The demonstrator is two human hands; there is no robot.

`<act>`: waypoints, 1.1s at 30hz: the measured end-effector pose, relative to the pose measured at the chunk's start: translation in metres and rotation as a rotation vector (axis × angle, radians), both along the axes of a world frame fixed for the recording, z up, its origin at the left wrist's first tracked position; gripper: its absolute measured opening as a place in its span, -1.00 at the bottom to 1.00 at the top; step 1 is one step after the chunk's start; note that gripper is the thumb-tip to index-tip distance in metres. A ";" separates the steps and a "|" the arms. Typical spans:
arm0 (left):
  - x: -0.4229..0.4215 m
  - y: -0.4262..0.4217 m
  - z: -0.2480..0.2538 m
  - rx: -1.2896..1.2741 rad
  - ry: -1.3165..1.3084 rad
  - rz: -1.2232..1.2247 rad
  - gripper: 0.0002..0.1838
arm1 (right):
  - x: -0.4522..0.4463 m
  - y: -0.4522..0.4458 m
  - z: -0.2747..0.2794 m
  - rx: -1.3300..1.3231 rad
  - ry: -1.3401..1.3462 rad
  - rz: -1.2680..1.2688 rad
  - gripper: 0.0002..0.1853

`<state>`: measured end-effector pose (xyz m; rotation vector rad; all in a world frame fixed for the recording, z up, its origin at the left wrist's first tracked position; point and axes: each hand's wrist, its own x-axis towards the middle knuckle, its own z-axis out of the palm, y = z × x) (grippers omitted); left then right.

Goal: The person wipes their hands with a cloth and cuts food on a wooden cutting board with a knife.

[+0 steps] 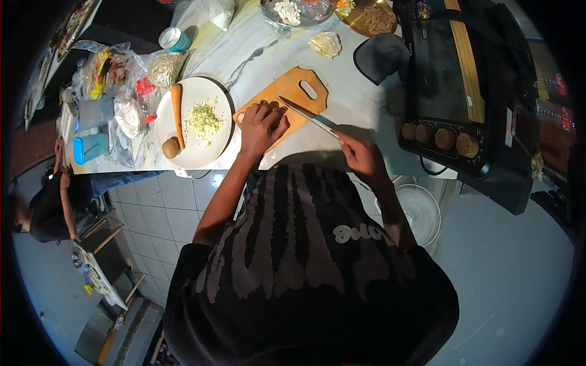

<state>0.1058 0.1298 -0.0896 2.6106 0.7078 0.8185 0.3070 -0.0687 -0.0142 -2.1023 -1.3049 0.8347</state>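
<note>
A wooden cutting board [312,113] with a handle hole lies slanted on the marble counter. My left hand [261,127] rests on its lower left part, fingers bent over small brown pieces [276,105] that I cannot make out well. In my right hand [361,156] is the handle of a knife [310,117], its blade pointing up and left across the board, the tip close to those pieces. Left of the board, a white plate [201,157] holds chopped pale green bits [205,121], a carrot [177,113] and a round brown item [171,147].
Bagged foods [129,116] and a blue container [91,148] crowd the counter's left. Behind the board are a pale bundle [325,44], a dark cloth [381,58] and a gold tray [351,27]. A black oven [442,91] stands right. Another person [52,210] is far left.
</note>
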 end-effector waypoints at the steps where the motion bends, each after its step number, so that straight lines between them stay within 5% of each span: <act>1: 0.000 0.000 0.000 -0.001 0.000 0.001 -0.75 | 0.000 0.001 0.001 -0.001 0.000 0.001 -0.69; 18: 0.000 0.000 0.002 -0.018 0.003 0.004 -0.73 | -0.004 0.004 -0.011 0.058 -0.306 0.066 -0.56; 33: -0.002 -0.001 0.001 -0.021 0.017 0.017 -0.75 | 0.004 0.004 0.000 0.079 -0.140 0.051 -0.68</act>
